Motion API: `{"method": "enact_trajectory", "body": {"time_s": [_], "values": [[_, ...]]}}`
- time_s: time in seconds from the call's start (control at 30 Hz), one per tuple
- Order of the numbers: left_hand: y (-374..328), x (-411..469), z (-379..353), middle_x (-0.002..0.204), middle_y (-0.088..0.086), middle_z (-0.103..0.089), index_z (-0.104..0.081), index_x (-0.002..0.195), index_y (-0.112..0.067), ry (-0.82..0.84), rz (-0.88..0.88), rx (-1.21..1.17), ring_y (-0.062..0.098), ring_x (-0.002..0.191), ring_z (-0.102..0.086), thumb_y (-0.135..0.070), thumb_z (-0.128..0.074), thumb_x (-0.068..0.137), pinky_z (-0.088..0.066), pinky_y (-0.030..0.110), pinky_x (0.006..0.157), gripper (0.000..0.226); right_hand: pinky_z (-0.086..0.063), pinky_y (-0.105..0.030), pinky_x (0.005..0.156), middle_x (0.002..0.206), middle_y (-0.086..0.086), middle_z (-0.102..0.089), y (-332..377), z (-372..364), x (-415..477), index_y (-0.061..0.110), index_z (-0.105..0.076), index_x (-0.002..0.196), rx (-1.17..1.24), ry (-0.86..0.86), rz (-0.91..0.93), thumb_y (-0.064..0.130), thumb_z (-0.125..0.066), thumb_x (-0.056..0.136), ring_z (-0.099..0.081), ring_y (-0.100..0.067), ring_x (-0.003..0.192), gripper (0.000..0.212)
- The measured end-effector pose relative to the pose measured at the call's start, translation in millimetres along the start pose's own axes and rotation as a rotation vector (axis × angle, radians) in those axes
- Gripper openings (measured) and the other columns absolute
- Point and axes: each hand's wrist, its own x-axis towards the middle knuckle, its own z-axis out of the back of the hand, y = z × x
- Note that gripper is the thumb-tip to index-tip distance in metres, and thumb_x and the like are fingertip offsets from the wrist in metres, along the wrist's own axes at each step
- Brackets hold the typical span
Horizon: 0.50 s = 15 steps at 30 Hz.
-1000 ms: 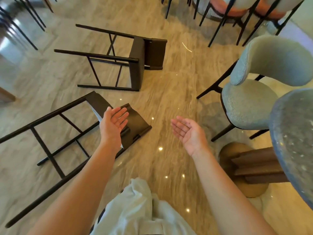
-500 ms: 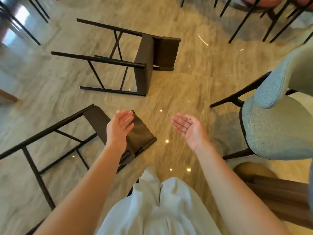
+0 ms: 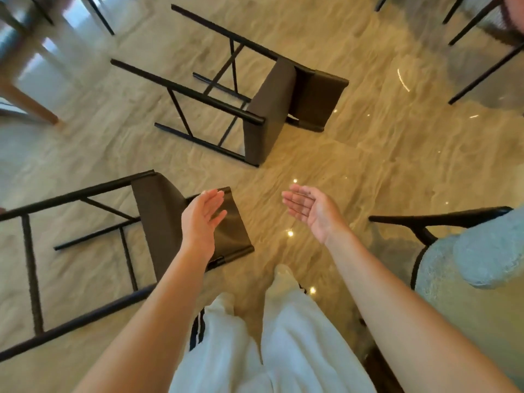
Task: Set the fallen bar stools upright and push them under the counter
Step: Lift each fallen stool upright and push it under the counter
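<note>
Already you had stepped nearer: your left hand point(image 3: 202, 219) hung empty over the near stool point(image 3: 158, 219), right hand point(image 3: 310, 211) spread empty; 2 stools lay fallen on the floor point(image 3: 354, 165).

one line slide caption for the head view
Open left hand and right hand reach toward the nearer of two fallen bar stools on the floor.

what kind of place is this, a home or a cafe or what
Probably a café, restaurant or dining area, though a large home dining room is possible. Two dark bar stools, the near stool and the far stool, lie tipped on a polished stone floor, beside a grey upholstered dining chair.
</note>
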Motion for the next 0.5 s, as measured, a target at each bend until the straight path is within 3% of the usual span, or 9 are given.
{"method": "enact_trajectory", "body": {"time_s": [0.3, 0.5], "values": [[26.0, 12.6, -36.3, 0.115, 0.006, -0.07, -0.066, 0.113, -0.011, -0.203, 0.004, -0.049, 0.019, 0.112, -0.063, -0.023, -0.051, 0.098, -0.05, 0.039, 0.097, 0.024, -0.055, -0.029, 0.075, 0.097, -0.009, -0.076, 21.6, 19.9, 59.7, 0.011, -0.068, 0.103, -0.143, 0.115, -0.168, 0.023, -0.046, 0.097, -0.072, -0.018, 0.091, 0.026], [55.8, 29.6, -25.8, 0.116, 0.001, -0.071, -0.064, 0.116, -0.016, -0.176, 0.032, -0.034, 0.015, 0.114, -0.062, -0.037, -0.032, 0.104, -0.048, 0.037, 0.098, 0.04, -0.055, -0.031, 0.08, 0.101, -0.009, -0.075, 2.0, 23.6, 88.0, 0.01, -0.068, 0.107, -0.194, 0.107, -0.184, 0.023, -0.048, 0.097, -0.071, -0.02, 0.096, 0.026]]}}
